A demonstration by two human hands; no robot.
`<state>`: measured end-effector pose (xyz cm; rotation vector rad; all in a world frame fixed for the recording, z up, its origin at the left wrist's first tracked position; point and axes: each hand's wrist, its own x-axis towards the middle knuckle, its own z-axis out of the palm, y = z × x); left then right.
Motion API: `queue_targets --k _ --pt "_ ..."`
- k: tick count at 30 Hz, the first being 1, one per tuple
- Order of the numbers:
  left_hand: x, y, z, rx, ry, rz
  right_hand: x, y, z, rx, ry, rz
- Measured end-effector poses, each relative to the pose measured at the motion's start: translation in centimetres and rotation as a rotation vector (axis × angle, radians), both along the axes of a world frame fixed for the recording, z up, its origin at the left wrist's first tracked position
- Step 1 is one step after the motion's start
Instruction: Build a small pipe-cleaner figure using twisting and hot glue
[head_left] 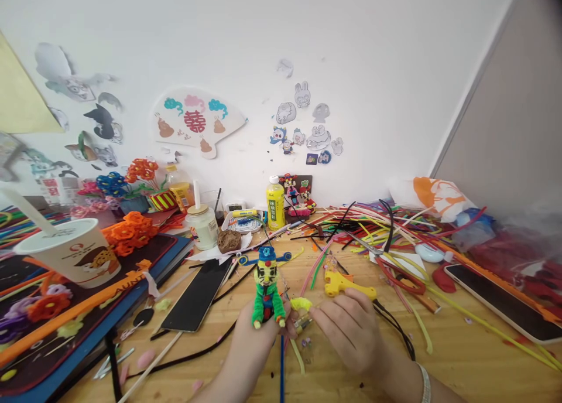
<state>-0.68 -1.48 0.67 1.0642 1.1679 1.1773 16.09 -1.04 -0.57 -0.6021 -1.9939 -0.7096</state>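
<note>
My left hand [252, 341] holds a small pipe-cleaner figure [266, 291] upright; it has a green body, a yellow face and a blue hat. My right hand [351, 330] sits just to its right, fingertips pinching a short curled yellow pipe cleaner [301, 304] next to the figure. A blue pipe cleaner [281, 368] runs down between my wrists. A yellow glue gun [346, 284] lies on the wooden table [461, 356] just beyond my right hand.
A heap of coloured pipe cleaners [381, 227] covers the back right. A phone [500, 300] lies at right, a black tablet [197, 300] at left. A paper cup [72, 253], orange pipe-cleaner flowers [129, 230], a jar [202, 224] and a yellow bottle [275, 204] stand behind.
</note>
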Motion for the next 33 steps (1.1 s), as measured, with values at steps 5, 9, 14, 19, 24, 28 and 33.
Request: queue_targets --k 5,9,14,19,24,28,33 --pt "0.1 -0.2 0.3 0.03 0.08 0.029 0.0 0.2 -0.3 -0.007 -0.021 -0.015" --pt "0.1 -0.2 0.3 0.025 0.085 0.03 -0.2 0.5 -0.6 -0.013 -0.012 -0.015" --pt "0.3 -0.3 0.5 0.014 0.069 0.001 -0.2 0.5 -0.4 -0.048 0.02 -0.044" --pt "0.1 0.0 -0.1 0.051 0.133 -0.018 0.2 0.6 -0.1 -0.1 0.078 -0.067" --pt "-0.2 1.1 -1.7 0.073 0.169 0.061 0.3 0.7 0.7 -0.409 0.315 0.021" --pt "-0.6 1.3 -2.5 0.084 0.116 -0.098 -0.1 0.5 1.3 -0.719 0.38 0.197" --pt "-0.9 0.8 -2.2 0.092 0.041 -0.261 -0.3 0.5 1.7 -0.984 0.383 0.308"
